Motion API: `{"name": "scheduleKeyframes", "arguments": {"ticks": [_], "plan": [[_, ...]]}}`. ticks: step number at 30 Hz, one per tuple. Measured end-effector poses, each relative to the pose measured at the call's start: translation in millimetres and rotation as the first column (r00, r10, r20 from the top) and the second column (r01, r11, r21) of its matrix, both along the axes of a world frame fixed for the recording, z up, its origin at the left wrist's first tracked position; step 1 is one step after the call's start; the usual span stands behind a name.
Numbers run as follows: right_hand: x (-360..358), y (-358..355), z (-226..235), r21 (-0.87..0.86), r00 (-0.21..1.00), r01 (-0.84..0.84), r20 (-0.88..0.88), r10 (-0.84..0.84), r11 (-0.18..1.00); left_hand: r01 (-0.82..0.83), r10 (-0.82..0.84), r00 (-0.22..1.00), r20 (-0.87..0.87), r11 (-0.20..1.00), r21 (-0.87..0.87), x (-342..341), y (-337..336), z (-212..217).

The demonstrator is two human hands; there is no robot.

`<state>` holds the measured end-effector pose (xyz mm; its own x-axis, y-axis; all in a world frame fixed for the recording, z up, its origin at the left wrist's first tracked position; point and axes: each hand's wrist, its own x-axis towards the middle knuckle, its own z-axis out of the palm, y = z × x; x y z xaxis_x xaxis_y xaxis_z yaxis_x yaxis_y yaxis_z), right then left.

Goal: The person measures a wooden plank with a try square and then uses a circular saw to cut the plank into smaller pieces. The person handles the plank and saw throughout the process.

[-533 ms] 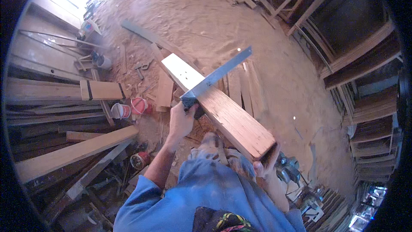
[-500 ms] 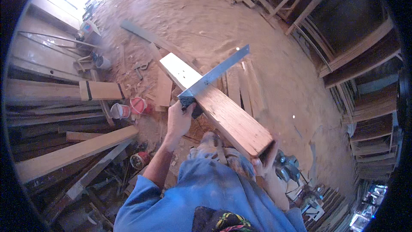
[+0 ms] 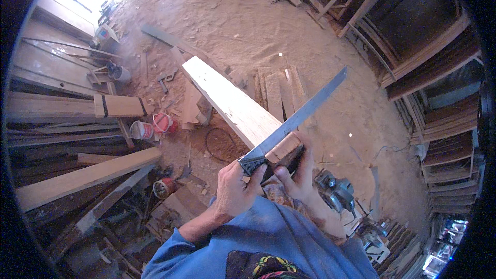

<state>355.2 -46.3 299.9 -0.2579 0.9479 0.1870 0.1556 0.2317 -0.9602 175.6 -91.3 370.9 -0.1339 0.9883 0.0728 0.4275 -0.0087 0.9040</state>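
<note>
Fingers (image 3: 282,173) at timber (image 3: 236,103) edge, floor (image 3: 356,108) beyond

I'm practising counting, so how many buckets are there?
4: a whitish round bucket farthest up the picture, a white-and-red round bucket below it, a bright red round bucket just right of that, and a small red round bucket lowest. Others may be hidden.

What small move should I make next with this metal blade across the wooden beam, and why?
I'd probably have the left hand press the dark handle snugly against the wooden beam: the metal blade crosses the beam near its closer end, the right hand grips that end, and whether the handle sits flush is hard to see.
</note>
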Motion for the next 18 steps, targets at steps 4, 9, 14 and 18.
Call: {"name": "scheduleKeyframes", "arguments": {"ticks": [4,9,14,18], "plan": [[1,4,1,0.076,0.998,-0.054,0.040,0.052,0.996,0.004,-0.003,1.000,-0.030,1.000,0.005,4,-1,-5],[0,1,8,0.121,0.998,0.034,0.046,-0.040,0.992,0.019,-0.018,0.999,-0.045,1.000,0.011,9,0,-12],[15,-4,-7,-0.028,0.979,-0.061,0.192,0.065,0.998,-0.125,0.125,0.983,0.133,0.992,-0.007,13,-12,-55],[31,-29,-59,-0.111,0.998,-0.021,0.063,0.028,0.994,-0.506,0.443,0.769,0.461,0.863,0.014,11,-19,-101]]}}
